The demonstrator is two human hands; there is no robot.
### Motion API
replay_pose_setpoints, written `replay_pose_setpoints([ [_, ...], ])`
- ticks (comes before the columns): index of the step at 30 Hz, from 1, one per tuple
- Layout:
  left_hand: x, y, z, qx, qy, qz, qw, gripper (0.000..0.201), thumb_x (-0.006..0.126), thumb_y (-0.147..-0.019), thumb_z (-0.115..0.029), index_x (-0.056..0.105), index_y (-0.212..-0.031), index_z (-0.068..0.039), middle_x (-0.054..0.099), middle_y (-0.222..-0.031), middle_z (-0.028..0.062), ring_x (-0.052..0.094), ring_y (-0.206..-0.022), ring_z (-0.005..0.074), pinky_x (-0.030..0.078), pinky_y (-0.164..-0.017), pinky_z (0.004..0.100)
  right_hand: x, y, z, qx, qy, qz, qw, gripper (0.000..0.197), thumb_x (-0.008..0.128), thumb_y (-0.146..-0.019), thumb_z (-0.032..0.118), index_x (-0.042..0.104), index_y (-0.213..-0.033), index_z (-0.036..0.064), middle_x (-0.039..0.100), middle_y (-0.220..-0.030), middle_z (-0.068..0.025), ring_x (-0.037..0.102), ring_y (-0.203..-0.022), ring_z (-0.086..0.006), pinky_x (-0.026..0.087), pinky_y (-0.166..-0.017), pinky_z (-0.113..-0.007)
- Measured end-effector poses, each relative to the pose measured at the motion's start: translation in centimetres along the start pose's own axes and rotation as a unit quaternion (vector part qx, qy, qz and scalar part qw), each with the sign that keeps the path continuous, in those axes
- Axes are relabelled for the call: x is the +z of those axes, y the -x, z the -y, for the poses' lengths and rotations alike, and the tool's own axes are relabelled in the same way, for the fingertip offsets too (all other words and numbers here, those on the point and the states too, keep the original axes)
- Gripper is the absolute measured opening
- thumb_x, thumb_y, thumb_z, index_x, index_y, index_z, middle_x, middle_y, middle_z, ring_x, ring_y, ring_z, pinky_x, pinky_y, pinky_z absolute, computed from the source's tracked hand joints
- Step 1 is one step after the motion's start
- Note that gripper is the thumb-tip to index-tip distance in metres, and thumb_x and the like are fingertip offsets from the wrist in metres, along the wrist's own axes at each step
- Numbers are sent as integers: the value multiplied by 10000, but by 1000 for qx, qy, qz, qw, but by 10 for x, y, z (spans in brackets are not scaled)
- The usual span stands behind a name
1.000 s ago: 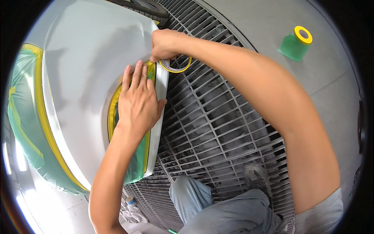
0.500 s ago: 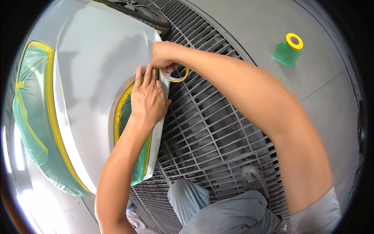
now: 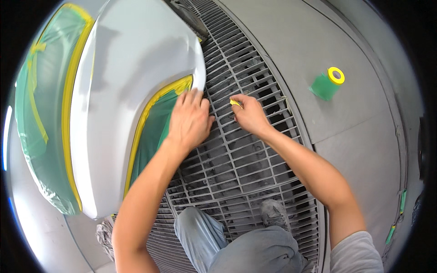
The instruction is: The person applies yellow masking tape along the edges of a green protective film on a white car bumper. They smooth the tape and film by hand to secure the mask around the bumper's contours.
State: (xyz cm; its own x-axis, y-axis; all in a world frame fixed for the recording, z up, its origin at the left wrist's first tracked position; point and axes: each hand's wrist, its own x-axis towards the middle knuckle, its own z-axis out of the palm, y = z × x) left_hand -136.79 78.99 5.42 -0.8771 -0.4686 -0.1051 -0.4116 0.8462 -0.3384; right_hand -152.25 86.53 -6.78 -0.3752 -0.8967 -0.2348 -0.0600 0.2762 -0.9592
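Note:
A pale grey car bumper [image 3: 136, 50] curves on my left, with an opening covered by green masking film [image 3: 152, 123]. Yellow masking tape [image 3: 157, 94] runs along the rim of that opening. My left hand [image 3: 190, 118] lies at the opening's upper right corner, fingers extended over the tape and the bumper's edge. To the right of it, above the floor grating, my right hand [image 3: 250, 114] is closed on yellow masking tape [image 3: 235, 103]. Only a small bit of this tape shows; whether the roll is inside the hand is hidden.
Another green-filmed, yellow-taped section [image 3: 50, 109] covers the car's far left. A metal floor grating [image 3: 227, 159] lies beneath my hands and legs. On the grey floor at right stands a roll of green masking film with yellow tape [image 3: 324, 86]. A wheel [image 3: 193, 20] is at the top.
My right hand has moved right, away from the bumper and my left hand. The yellow tape ring that hung at it no longer shows. My left hand has shifted slightly along the edge.

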Motion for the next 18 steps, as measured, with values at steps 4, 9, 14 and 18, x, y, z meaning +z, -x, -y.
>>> replay_pose_setpoints([
  [4, 26, 86, -27, -219, 309, -24, 925, 326, 721, -984, -261, 650, -1164, 2, 730, -982, 114, 693, -846, 281, 545, -776, 380, 38, 37, 10, -117, 2, 44, 992, 575, 574, -941, 101, 516, -1506, 5, 684, -825, -185, 626, -720, -249, 511, -733, -385],
  [9, 59, 200, -31, -427, 688, -40, 585, 616, 715, -1012, -387, 569, -1329, 120, 726, -1012, 107, 662, -852, 129, 541, -729, 276, 102, 112, 33, -75, 0, 289, 954, 622, 542, -916, 103, 406, -1492, -87, 719, -1040, -302, 716, -941, -387, 534, -857, -447],
  [14, 72, 296, -35, -432, 743, -163, 484, 477, 771, -972, -269, 648, -1250, 99, 746, -1014, 115, 699, -909, 141, 554, -793, 274, 179, 162, 60, -48, -30, 398, 915, 603, 545, -944, 100, 369, -1468, -139, 639, -724, -86, 594, -662, -140, 478, -622, -316],
  [18, 96, 347, -38, -441, 753, -250, 420, 251, 790, -945, -200, 733, -1023, 32, 742, -918, 67, 671, -834, 110, 536, -741, 271, 223, 187, 77, 0, 11, 445, 896, 614, 551, -949, 79, 349, -1503, -88, 643, -725, -83, 540, -535, -111, 417, -473, -282],
])
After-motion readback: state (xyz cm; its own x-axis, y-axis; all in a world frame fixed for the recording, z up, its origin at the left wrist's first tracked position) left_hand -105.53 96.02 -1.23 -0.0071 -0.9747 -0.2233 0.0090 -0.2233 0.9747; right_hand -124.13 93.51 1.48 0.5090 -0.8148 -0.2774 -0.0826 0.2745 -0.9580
